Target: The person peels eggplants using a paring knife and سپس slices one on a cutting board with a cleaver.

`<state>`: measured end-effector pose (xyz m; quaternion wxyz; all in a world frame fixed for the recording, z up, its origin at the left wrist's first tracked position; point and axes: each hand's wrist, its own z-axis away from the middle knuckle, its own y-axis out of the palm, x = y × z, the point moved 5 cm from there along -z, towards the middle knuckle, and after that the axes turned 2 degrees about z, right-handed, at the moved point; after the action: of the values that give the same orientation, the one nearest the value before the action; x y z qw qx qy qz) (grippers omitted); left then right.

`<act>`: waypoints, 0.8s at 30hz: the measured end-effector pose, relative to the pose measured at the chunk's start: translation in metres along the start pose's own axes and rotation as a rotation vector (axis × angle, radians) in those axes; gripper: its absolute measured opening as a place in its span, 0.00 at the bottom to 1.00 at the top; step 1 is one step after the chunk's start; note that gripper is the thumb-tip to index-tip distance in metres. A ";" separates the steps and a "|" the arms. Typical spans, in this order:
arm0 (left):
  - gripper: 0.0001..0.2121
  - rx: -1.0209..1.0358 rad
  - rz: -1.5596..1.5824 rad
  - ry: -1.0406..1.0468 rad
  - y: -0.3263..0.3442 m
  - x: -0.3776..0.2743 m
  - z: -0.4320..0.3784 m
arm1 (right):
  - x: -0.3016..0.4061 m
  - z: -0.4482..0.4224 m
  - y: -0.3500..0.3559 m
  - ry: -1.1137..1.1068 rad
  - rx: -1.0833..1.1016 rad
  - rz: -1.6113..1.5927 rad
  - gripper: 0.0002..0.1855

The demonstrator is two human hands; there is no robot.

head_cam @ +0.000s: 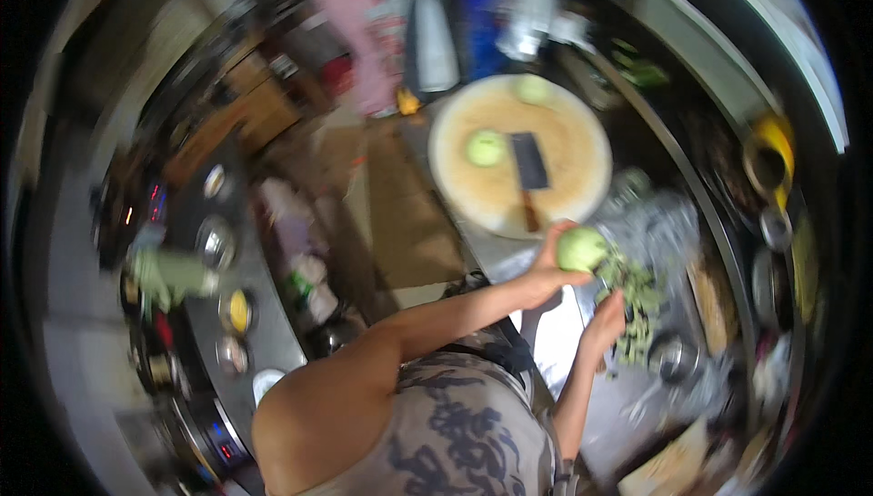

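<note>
My left hand (pixel 545 276) grips a round pale-green vegetable (pixel 580 249), probably a kohlrabi, with the fingers behind it and the thumb below. Just nearer to me, my right hand (pixel 605 319) is closed around a small hand tool, mostly hidden and blurred, whose tip meets the vegetable's lower right side. Green peelings (pixel 641 298) lie heaped on the metal counter (pixel 600 421) beneath and beside both hands. Beyond them, a round cutting board (pixel 457 192) carries a cleaver (pixel 530 162) with a wooden handle, a pale-green globe (pixel 486 147) and a second globe (pixel 534 89).
Right of the peelings are a metal bowl (pixel 674 358) and a clear plastic bag (pixel 651 223). A second metal counter (pixel 262 305) with several small bowls runs along the left. Cardboard (pixel 409 237) covers the floor between. A person in pink clothing (pixel 358 39) is at the far end.
</note>
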<state>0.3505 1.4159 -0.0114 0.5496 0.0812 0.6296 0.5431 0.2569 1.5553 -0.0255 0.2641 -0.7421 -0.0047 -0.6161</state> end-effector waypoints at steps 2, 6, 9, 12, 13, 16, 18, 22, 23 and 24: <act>0.42 -0.037 -0.153 0.079 -0.005 0.003 0.000 | 0.073 0.024 0.011 -0.143 0.077 0.098 0.22; 0.42 -0.023 -0.149 0.173 -0.006 -0.003 0.013 | 0.051 0.022 0.024 -0.196 0.070 0.203 0.23; 0.42 0.124 -0.029 0.123 0.011 -0.009 0.028 | -0.057 -0.022 0.018 -0.229 0.152 0.426 0.25; 0.46 0.055 -0.124 0.171 0.016 -0.006 0.013 | -0.120 -0.036 0.005 0.304 0.265 -0.110 0.26; 0.47 -0.072 -0.205 0.165 0.006 -0.003 0.010 | -0.082 -0.025 0.008 0.381 0.257 -0.156 0.28; 0.43 -0.051 -0.091 0.194 -0.017 -0.012 0.017 | 0.031 0.006 0.039 0.485 0.285 -0.351 0.32; 0.39 -0.015 -0.097 0.130 -0.014 -0.022 0.029 | 0.067 0.004 0.043 0.411 0.220 -0.398 0.31; 0.36 0.034 -0.046 -0.021 -0.001 -0.015 0.028 | 0.073 -0.007 0.018 0.221 0.205 -0.345 0.27; 0.36 0.042 -0.031 -0.059 0.005 -0.012 0.031 | 0.070 -0.008 0.010 0.183 0.207 -0.317 0.27; 0.36 0.051 -0.042 -0.095 0.008 -0.011 0.033 | 0.068 -0.009 0.005 0.184 0.207 -0.321 0.22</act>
<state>0.3764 1.4309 0.0080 0.5878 0.1075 0.6180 0.5108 0.2666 1.5256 0.0355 0.2367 -0.6414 -0.1617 -0.7116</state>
